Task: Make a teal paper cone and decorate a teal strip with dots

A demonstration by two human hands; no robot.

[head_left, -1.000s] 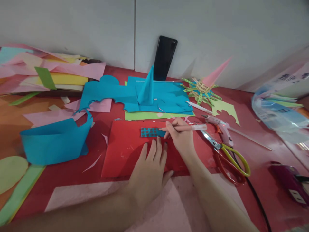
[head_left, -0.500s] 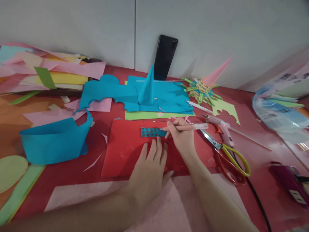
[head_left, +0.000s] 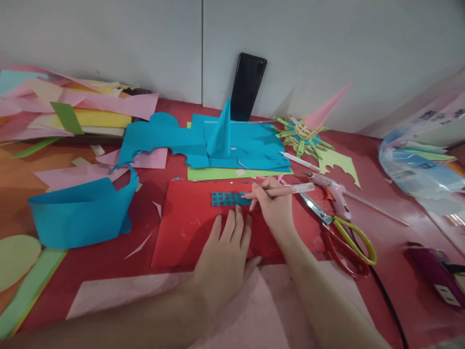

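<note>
A small blue paper strip point(head_left: 225, 199) with rows of dark marks lies on a bright red sheet point(head_left: 181, 228). My left hand point(head_left: 227, 247) rests on the red sheet with its fingers spread, the fingertips at the strip's lower edge. A pinkish pen point(head_left: 286, 189) is gripped in my right hand point(head_left: 272, 206), its tip on the right part of the strip. The strip's right end is partly hidden by my right hand's fingers. Beyond the red sheet, a blue paper cone point(head_left: 221, 135) stands on blue sheets point(head_left: 254, 140).
Scissors point(head_left: 329, 220) and a pink glue gun point(head_left: 337, 194) with a black cord lie at the right. A phone point(head_left: 249, 87) leans on the wall. A curled blue band point(head_left: 76, 218) stands left, near a paper pile point(head_left: 98, 104). A pink-coned paper piece point(head_left: 305, 131) sits behind.
The pen tip has shifted very slightly on the strip, and another dark mark shows near it. My left hand has stayed in place.
</note>
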